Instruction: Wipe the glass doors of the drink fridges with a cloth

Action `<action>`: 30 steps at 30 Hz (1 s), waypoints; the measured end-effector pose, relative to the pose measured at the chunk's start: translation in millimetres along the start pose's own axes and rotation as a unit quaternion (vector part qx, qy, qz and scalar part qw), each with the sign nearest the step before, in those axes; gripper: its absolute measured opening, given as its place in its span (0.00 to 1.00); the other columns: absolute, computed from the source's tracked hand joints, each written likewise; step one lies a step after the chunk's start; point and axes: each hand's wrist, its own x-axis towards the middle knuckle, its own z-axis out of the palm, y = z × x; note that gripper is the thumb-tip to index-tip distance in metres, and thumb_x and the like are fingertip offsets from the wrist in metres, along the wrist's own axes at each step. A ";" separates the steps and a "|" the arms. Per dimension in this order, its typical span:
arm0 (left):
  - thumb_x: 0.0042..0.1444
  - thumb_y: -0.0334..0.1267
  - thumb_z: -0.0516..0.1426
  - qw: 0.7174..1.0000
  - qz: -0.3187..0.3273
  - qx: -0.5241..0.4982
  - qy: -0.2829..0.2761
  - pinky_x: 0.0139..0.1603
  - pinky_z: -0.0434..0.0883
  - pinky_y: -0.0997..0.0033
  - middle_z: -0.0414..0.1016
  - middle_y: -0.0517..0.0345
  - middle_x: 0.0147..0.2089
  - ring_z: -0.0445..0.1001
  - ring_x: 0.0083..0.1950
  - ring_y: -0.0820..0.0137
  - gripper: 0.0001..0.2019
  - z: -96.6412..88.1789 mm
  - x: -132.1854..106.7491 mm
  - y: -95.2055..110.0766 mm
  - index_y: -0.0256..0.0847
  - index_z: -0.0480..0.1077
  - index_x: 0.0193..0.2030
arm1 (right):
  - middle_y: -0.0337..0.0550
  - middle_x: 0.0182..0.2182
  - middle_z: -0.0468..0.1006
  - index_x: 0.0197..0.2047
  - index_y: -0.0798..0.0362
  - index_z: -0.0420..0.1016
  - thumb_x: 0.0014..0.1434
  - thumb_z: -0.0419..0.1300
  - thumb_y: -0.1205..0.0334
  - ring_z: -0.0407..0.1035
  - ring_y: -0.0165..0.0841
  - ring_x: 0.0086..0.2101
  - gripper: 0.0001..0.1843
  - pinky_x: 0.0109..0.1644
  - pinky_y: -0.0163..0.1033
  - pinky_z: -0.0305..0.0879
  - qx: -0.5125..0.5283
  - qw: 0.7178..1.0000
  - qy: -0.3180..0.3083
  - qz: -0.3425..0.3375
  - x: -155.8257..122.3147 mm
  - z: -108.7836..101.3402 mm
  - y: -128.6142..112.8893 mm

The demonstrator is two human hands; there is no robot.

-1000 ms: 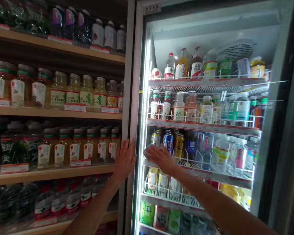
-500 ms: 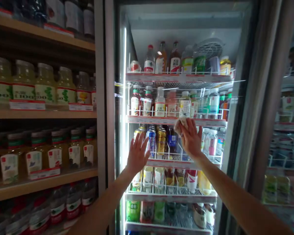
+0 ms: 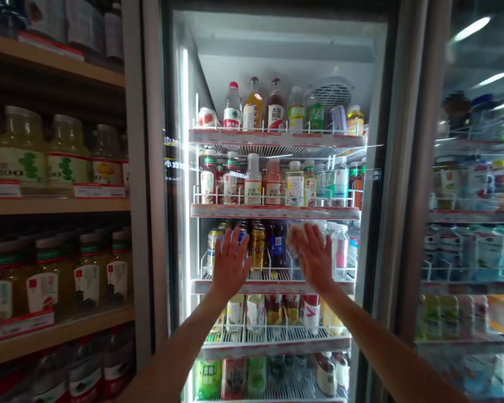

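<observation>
A lit drinks fridge stands in front of me behind a glass door point(image 3: 269, 59). My left hand point(image 3: 230, 263) lies against the glass with its fingers spread and nothing in it. It overlaps the view of the cans on the third shelf. To its right, my right hand point(image 3: 317, 260) holds a pale cloth point(image 3: 296, 236) flat to the glass. The cloth shows beside the fingertips and is slightly blurred; the rest is hidden under the palm. Through the door I see rows of bottles point(image 3: 276, 106) and cans point(image 3: 258, 246) on wire shelves.
On the left, wooden shelves point(image 3: 59, 206) hold several juice bottles point(image 3: 69, 148) with price tags. A metal door frame point(image 3: 411, 168) separates this door from another glass-fronted fridge point(image 3: 470, 218) on the right, also stocked with drinks.
My right hand and the cloth have moved down the glass from the second shelf's edge to the third shelf. The left hand stays on the glass. My view has turned right.
</observation>
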 end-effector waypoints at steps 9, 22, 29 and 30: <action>0.60 0.39 0.50 1.000 0.008 0.010 0.022 0.68 0.43 0.51 0.52 0.44 0.68 0.40 0.71 0.60 0.23 -0.7 21.3 9.1 0.39 0.57 0.62 | 0.53 0.63 0.56 0.60 0.52 0.62 0.61 0.47 0.67 0.46 0.42 0.63 0.24 0.62 0.56 0.44 -0.045 0.997 0.028 0.060 -18.5 -10.5 63.9; 0.59 0.40 0.52 0.998 0.004 0.009 0.059 0.68 0.41 0.53 0.53 0.44 0.67 0.41 0.71 0.62 0.26 13.9 31.4 14.3 0.40 0.54 0.64 | 0.55 0.65 0.49 0.63 0.53 0.56 0.60 0.46 0.65 0.47 0.44 0.63 0.27 0.58 0.55 0.54 -0.053 0.974 0.124 0.182 -35.0 -11.0 88.2; 0.59 0.40 0.51 0.999 0.006 0.013 0.049 0.68 0.42 0.52 0.49 0.47 0.69 0.41 0.71 0.61 0.27 12.7 30.6 10.8 0.43 0.51 0.65 | 0.43 0.64 0.54 0.64 0.43 0.55 0.61 0.48 0.66 0.43 0.38 0.64 0.28 0.65 0.54 0.41 0.018 0.998 -0.036 -0.046 -5.7 1.6 19.7; 0.60 0.40 0.50 0.999 0.008 0.014 0.042 0.68 0.42 0.52 0.50 0.47 0.68 0.42 0.70 0.61 0.27 11.0 30.5 9.1 0.43 0.52 0.65 | 0.43 0.64 0.55 0.63 0.42 0.55 0.61 0.48 0.66 0.44 0.38 0.64 0.27 0.65 0.54 0.40 0.014 0.998 -0.036 -0.055 -4.7 0.1 25.5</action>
